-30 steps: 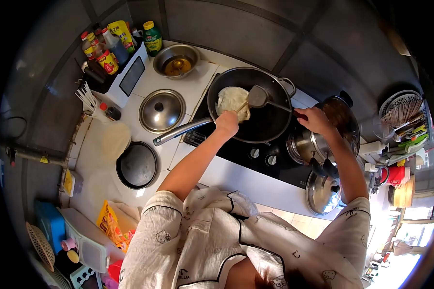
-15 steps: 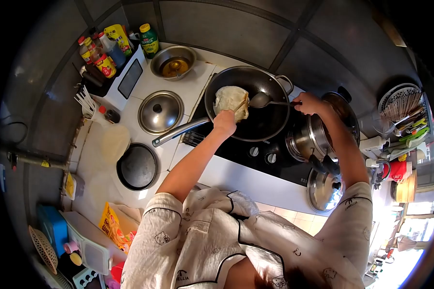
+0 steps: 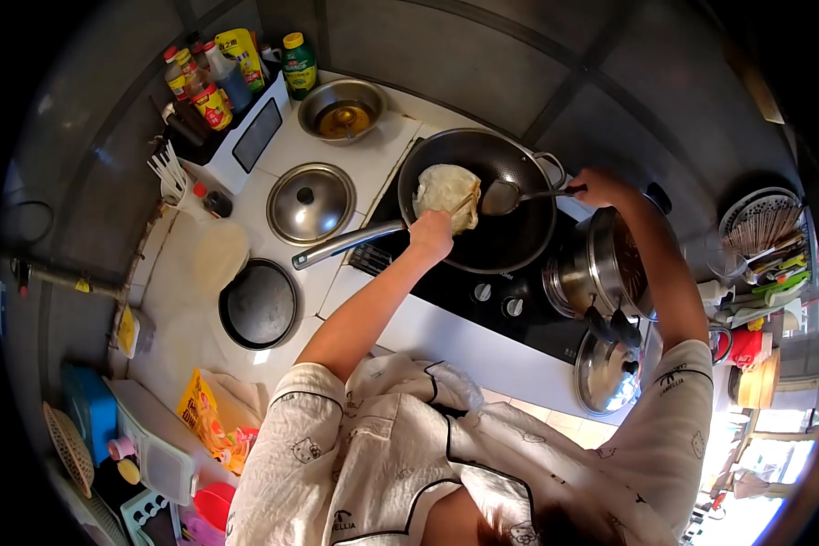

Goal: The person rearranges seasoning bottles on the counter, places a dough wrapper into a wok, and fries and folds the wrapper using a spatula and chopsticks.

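Note:
A dark wok stands on the stove, with a pale, browned-edge flatbread at its left side. My left hand is closed at the flatbread's lower edge, around what look like thin wooden chopsticks, mostly hidden by the fingers and bread. From the wok's right, my right hand grips the handle of a metal ladle. The ladle's bowl is inside the wok, just right of the flatbread.
The wok's long handle points left over the counter. Nearby are a lid, a bowl of oil, a round black pan and a pale dough sheet. A steel pot stands at right, under my forearm.
The view has shifted slightly. The flatbread stays at the wok's left side, and both hands keep nearly the same positions and grips.

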A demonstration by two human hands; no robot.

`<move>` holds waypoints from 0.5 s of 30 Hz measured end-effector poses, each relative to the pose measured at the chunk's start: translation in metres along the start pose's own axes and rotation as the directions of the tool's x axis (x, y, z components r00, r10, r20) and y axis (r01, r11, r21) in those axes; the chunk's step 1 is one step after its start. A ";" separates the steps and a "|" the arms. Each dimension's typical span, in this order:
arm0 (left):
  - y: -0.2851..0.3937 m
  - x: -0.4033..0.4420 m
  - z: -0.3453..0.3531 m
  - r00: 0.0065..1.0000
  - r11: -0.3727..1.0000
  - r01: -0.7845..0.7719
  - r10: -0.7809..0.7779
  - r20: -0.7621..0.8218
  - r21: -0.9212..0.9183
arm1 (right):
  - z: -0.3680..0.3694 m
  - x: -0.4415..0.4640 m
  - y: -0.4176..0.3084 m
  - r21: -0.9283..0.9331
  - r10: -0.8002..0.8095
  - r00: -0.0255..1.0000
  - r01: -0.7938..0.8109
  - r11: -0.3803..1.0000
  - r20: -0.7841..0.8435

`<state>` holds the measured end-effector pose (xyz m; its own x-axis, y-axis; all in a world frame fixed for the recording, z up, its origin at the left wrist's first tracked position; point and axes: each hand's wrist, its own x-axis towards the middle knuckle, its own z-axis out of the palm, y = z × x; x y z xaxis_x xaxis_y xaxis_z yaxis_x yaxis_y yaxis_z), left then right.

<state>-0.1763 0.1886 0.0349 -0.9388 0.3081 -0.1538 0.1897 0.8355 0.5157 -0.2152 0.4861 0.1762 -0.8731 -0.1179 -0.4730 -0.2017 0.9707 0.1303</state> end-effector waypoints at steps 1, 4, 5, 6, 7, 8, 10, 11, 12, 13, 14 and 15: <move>0.000 0.000 0.000 1.000 1.000 0.005 -0.005 0.000 -0.007 | -0.001 0.002 0.005 -0.006 -0.026 1.000 0.026 1.000 0.009; -0.001 0.000 0.001 1.000 1.000 0.015 -0.015 0.006 -0.020 | -0.011 -0.006 -0.010 0.030 0.062 0.997 -0.063 0.998 0.036; -0.001 0.001 0.002 1.000 1.000 0.017 -0.017 0.007 -0.024 | -0.008 -0.006 -0.014 0.017 0.069 0.998 -0.069 0.997 0.013; -0.001 0.001 0.002 1.000 0.999 0.020 -0.020 0.009 -0.028 | -0.004 -0.005 -0.018 0.004 0.074 0.997 -0.074 0.997 -0.010; -0.001 0.001 0.001 1.000 1.000 0.008 -0.008 0.008 -0.021 | -0.001 -0.001 -0.020 -0.008 0.078 0.996 -0.078 0.997 -0.035; 0.000 -0.001 -0.002 1.000 1.000 -0.001 0.001 0.009 -0.014 | 0.003 0.003 -0.014 0.025 0.043 0.999 -0.043 0.999 0.004; -0.001 -0.002 -0.004 1.000 1.000 -0.009 0.009 0.008 -0.018 | 0.008 0.010 0.014 0.091 -0.026 0.997 0.019 0.996 0.075; -0.001 -0.001 -0.003 1.000 1.000 -0.006 0.006 0.008 -0.031 | 0.006 0.007 0.022 0.076 0.002 0.998 -0.007 0.997 0.066; -0.002 0.000 -0.002 1.000 0.999 -0.004 0.004 0.008 -0.043 | 0.005 0.003 0.028 0.061 0.032 0.998 -0.035 0.997 0.057; -0.002 0.000 0.000 1.000 0.999 -0.010 0.010 0.007 -0.047 | 0.005 0.000 0.032 0.049 0.062 0.997 -0.064 0.997 0.047; -0.001 -0.001 0.002 1.000 0.999 -0.017 0.018 0.005 -0.052 | 0.007 0.000 0.029 0.066 0.073 0.996 -0.076 0.995 0.051; 0.001 -0.001 0.003 1.000 0.998 -0.024 0.025 0.002 -0.056 | 0.008 0.001 0.025 0.082 0.084 0.995 -0.088 0.993 0.053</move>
<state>-0.1741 0.1910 0.0330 -0.9334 0.3292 -0.1424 0.1961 0.8009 0.5658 -0.2173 0.5121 0.1716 -0.8621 -0.0249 -0.5061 -0.0870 0.9912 0.0995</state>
